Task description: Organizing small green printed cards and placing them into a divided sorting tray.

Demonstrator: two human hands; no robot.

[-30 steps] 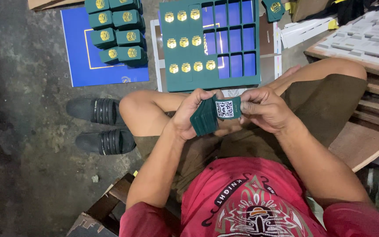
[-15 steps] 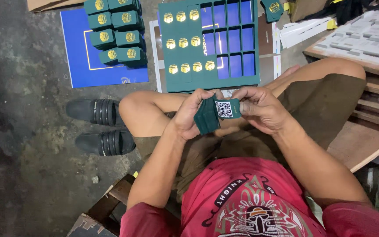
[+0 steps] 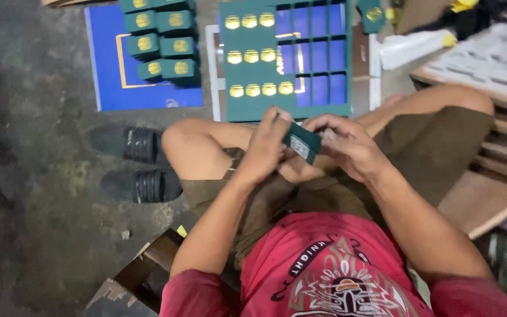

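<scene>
Over my lap, both hands grip one small dark green box (image 3: 301, 141) with a white label on its side. My left hand (image 3: 268, 147) wraps its left end, and my right hand (image 3: 347, 144) pinches the right end with fingers curled over the top. In front of my knees on the floor lies a green divided tray (image 3: 324, 109), its left cells filled with green boxes bearing gold round seals and its right cells showing blue beneath.
A stack of the same green boxes (image 3: 162, 44) rests on a blue sheet (image 3: 112, 88) at the upper left. A pair of black sandals (image 3: 139, 167) lies left of my knee. Wooden boards (image 3: 488, 199) and a grey foam tray (image 3: 494, 56) sit to the right.
The box has tilted in my hands, so its label now faces down and sideways, and my hands have closed in tighter around it. The camera has moved closer.
</scene>
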